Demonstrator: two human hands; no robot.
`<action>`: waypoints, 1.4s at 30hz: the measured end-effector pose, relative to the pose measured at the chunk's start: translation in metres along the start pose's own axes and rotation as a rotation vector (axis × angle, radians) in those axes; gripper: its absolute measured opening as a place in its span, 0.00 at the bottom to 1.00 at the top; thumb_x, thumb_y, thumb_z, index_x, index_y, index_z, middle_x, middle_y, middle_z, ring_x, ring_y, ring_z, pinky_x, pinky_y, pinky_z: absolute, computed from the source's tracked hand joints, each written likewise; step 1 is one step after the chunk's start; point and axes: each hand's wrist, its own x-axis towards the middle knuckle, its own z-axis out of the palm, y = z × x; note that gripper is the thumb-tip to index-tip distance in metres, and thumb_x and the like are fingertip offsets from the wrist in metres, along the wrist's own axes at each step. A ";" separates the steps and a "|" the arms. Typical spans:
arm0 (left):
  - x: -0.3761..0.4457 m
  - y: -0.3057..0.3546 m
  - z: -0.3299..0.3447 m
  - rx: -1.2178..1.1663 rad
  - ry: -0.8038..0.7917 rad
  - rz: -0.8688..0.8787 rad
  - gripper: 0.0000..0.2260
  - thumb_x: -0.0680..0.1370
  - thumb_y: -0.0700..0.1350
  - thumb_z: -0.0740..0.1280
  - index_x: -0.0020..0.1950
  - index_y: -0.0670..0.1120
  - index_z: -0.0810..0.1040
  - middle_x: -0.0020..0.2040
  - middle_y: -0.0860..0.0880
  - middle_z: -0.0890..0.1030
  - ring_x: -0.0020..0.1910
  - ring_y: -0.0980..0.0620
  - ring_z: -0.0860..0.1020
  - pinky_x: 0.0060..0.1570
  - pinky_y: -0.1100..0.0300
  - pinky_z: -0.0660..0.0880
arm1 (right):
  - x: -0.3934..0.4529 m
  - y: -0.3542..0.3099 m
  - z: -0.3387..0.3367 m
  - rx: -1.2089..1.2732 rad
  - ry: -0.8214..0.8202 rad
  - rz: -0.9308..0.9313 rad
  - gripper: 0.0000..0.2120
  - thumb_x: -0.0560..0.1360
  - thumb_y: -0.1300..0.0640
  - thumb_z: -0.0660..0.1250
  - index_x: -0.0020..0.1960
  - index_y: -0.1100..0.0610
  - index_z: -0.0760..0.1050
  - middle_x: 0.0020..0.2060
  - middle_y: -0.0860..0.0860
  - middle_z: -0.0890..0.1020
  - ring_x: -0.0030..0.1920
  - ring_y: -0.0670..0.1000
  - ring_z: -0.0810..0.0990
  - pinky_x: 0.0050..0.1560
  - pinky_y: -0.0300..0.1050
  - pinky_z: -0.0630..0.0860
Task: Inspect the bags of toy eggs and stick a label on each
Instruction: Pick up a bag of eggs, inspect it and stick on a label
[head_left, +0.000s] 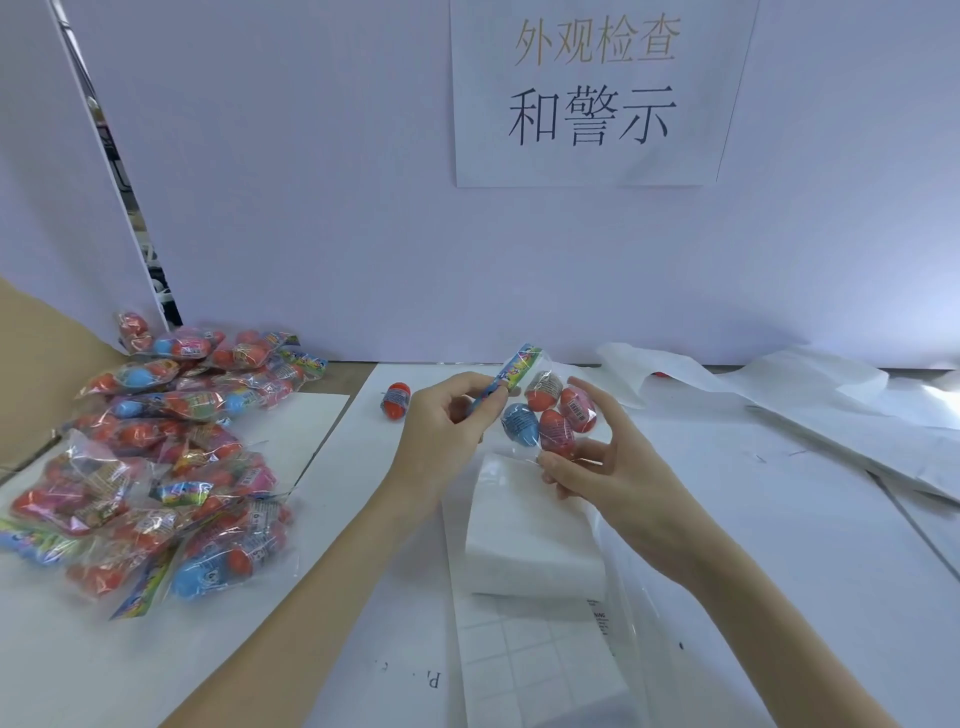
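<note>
Centrally, above a white desk (779, 519), a person holds up one clear plastic bag of toy eggs (550, 415) between both hands. Inside that bag sit four eggs: a blue one at the lower left, a red one above it, a pink one at the right with a barcode sticker showing, and another red one at the bottom. The left hand (441, 436) pinches the bag's colourful printed header card (511, 376) between thumb and curled fingertips, so the card points up and to the right. The right hand (608, 462) cups the egg end of the bag from the right and below, its fingers loosely bent, thumb and fingertips touching the plastic. Directly beneath the hands lies a thick white stack of label sheets (524, 530), and nearer the viewer a white sheet with a faint grid of squares (535, 660). One loose red egg (396, 400) rests on the desk just left of the left hand. Further left, well apart from the hands, a large heap of bags (156, 457) filled with red, pink and blue eggs spreads across the desk. On the white wall behind hangs a paper sign (597, 93) with Chinese characters.
</note>
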 end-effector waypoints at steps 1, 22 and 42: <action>0.000 -0.001 0.001 0.010 -0.001 0.005 0.11 0.82 0.41 0.70 0.46 0.57 0.85 0.32 0.59 0.77 0.31 0.57 0.68 0.32 0.67 0.68 | 0.000 0.000 0.000 -0.016 -0.008 0.003 0.36 0.79 0.63 0.73 0.78 0.42 0.62 0.49 0.61 0.86 0.42 0.51 0.83 0.48 0.42 0.79; 0.008 0.011 -0.015 -0.524 0.168 -0.376 0.20 0.81 0.51 0.71 0.71 0.47 0.74 0.66 0.40 0.80 0.58 0.43 0.84 0.46 0.52 0.84 | 0.011 0.018 -0.011 -0.583 0.225 -0.185 0.06 0.79 0.51 0.73 0.42 0.46 0.81 0.51 0.40 0.82 0.51 0.36 0.80 0.49 0.26 0.69; -0.013 0.002 0.015 0.130 -0.092 -0.028 0.07 0.81 0.46 0.73 0.43 0.49 0.84 0.57 0.48 0.75 0.51 0.57 0.79 0.53 0.69 0.73 | 0.010 0.016 -0.010 -0.486 0.327 -0.329 0.06 0.83 0.50 0.66 0.50 0.45 0.82 0.44 0.38 0.85 0.48 0.41 0.82 0.45 0.31 0.72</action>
